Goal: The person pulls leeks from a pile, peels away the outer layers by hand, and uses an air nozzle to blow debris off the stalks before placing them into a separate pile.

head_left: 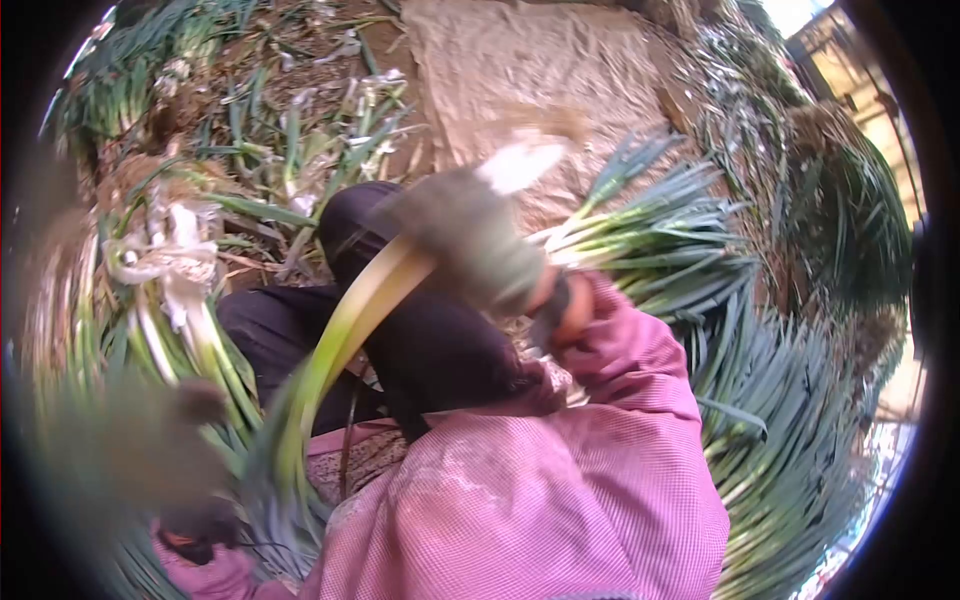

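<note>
My right hand (465, 235), in a dark-and-green glove, is closed round a leek (370, 295) above my bent knees. The leek's white root end sticks out past the glove at the upper right, and its green leaves curve down toward my lap. At the lower left my left hand (135, 455), also gloved, is smeared by motion, so its fingers do not show. Nearest to it are leeks (205, 330) with pale strips of peeled skin lying over their stalks.
A pile of green-leaved leeks (780, 400) stretches along my right side, and more leeks (650, 225) lie just beyond my right wrist. Ahead is a tan cloth (540, 60) on the ground. Loose trimmings (310, 150) litter the soil to the front left, near another leek bundle (120, 90).
</note>
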`<state>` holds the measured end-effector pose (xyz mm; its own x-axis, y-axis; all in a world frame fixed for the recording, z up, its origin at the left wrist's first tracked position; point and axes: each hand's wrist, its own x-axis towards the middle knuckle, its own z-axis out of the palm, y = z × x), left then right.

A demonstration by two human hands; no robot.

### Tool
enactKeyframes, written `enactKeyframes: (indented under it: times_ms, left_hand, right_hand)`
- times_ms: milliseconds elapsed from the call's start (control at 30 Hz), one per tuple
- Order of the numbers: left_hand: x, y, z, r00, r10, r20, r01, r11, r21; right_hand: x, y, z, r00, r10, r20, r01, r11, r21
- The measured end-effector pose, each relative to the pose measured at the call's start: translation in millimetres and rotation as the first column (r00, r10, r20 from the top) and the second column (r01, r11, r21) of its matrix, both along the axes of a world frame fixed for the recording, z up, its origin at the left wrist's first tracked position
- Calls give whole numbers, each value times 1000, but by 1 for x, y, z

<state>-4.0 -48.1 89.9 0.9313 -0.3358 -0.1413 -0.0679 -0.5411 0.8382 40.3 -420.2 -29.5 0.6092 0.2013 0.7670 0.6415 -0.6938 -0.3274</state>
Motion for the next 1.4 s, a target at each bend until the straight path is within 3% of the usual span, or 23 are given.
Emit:
enactKeyframes:
  times_ms: [33,67,100,133,167,233,300,333,367,400,467,567,633,733,800,833,933,967,1033,1100,1167,1300,1400]
  left_hand:
    - [21,22,13,978,171,120,-159,982,-99]
    - [35,29,34,943,149,297,-61,956,-285]
    - [53,84,32,805,470,361,-387,879,-280]
    - [82,166,24,689,613,386,-494,787,-369]
    - [95,217,8,768,584,263,-542,811,-218]
    - [121,315,-23,877,481,-1,-475,865,159]
    - [93,237,-86,793,586,166,-585,655,478]
    - [76,213,-116,862,416,290,-504,636,585]
    - [67,201,-139,897,218,385,-436,586,683]
    - [65,201,-156,860,187,474,-482,600,639]
    - [61,203,-175,757,137,639,-566,627,535]
    - [54,184,-160,833,117,541,-533,438,725]
    - [54,169,-154,856,282,434,-512,582,632]
    - [59,167,-146,886,391,248,-462,786,411]
    - [39,107,-110,860,509,36,-510,860,25]
    - [39,111,-110,835,550,20,-551,833,47]
    - [29,99,-82,817,576,-6,-563,801,204]
    - [21,82,-73,803,594,-49,-580,798,163]
    - [0,59,-63,793,578,-193,-599,796,-80]
    - [-20,47,-66,776,550,-310,-617,765,-188]
    - [-37,38,-61,772,526,-356,-619,750,-233]
    - [-68,31,-63,711,496,-498,-674,682,-283]
    - [-84,28,-71,756,387,-528,-599,734,-320]
  right_hand:
    - [-21,-66,16,941,-320,-107,303,942,-146]
    - [-47,-122,-14,875,-433,-216,458,885,83]
    - [-75,-163,-38,902,-177,-393,408,642,649]
    - [-109,-186,-41,726,-434,-533,684,529,502]
    - [-144,-213,-71,660,-464,-591,750,368,549]
    - [-192,-222,-119,374,-514,-772,926,155,345]
    - [-220,-221,-226,178,-523,-834,983,61,172]
    - [-229,-221,-278,173,-428,-887,983,25,180]
    - [-236,-231,-341,142,-332,-933,986,135,102]
    - [-241,-240,-401,101,-244,-965,965,261,35]
    - [-242,-258,-461,-33,-33,-999,947,319,-42]
    - [-195,-232,-482,67,409,-910,937,-340,-84]
    - [-173,-189,-437,300,267,-916,898,-403,177]
    - [-151,-147,-342,-44,364,-930,996,-62,-72]
    - [-147,-159,-378,-144,117,-983,945,310,-101]
    - [-140,-158,-357,-125,37,-992,911,400,-100]
    - [-99,-127,-253,159,-21,-987,903,409,136]
    - [-79,-112,-232,336,-99,-937,875,402,271]
    - [-33,-72,-153,632,25,-775,686,447,574]
    - [3,-21,-77,824,94,-559,380,640,668]
    - [21,44,7,886,153,-438,57,900,432]
    - [73,165,37,888,324,-325,-295,946,136]
    - [88,239,28,828,310,-468,-302,949,95]
